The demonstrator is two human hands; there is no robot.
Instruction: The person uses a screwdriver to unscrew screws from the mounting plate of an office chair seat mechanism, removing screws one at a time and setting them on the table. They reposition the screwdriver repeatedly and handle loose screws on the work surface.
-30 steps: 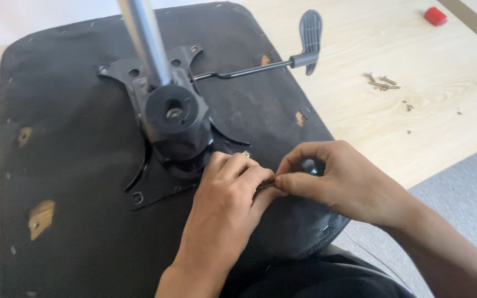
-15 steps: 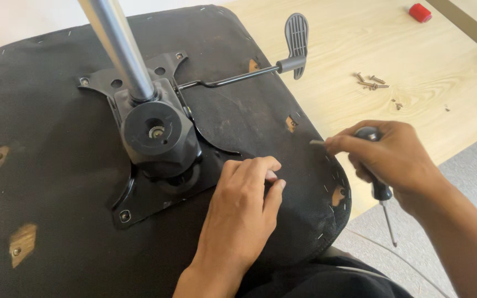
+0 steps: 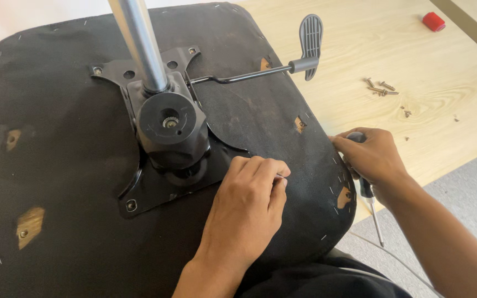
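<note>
1. Since half a second ago, right hand [image 3: 372, 156] has dropped nearer the seat's edge, fingers wrapped around a screwdriver [image 3: 368, 194], shaft pointing down.
2. Head view: left hand [image 3: 247, 207] rests on the upturned chair seat [image 3: 56, 165] beside the black mounting plate [image 3: 155, 187], fingertips pinching something small; what, I cannot tell.

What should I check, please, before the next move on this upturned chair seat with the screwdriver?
1. Screwdriver gripped in right hand: ok, tip points down off the seat edge.
2. Left hand resting on the seat underside by the black mounting plate: ok.
3. Small part pinched in the left fingers: cannot tell, only a sliver shows.
4. Plate corner holes filled: cannot tell, the corner by the left hand is hidden.
5. Loose screws lying together on the wooden table: ok.
6. Lever paddle clear of both hands: ok.
</note>
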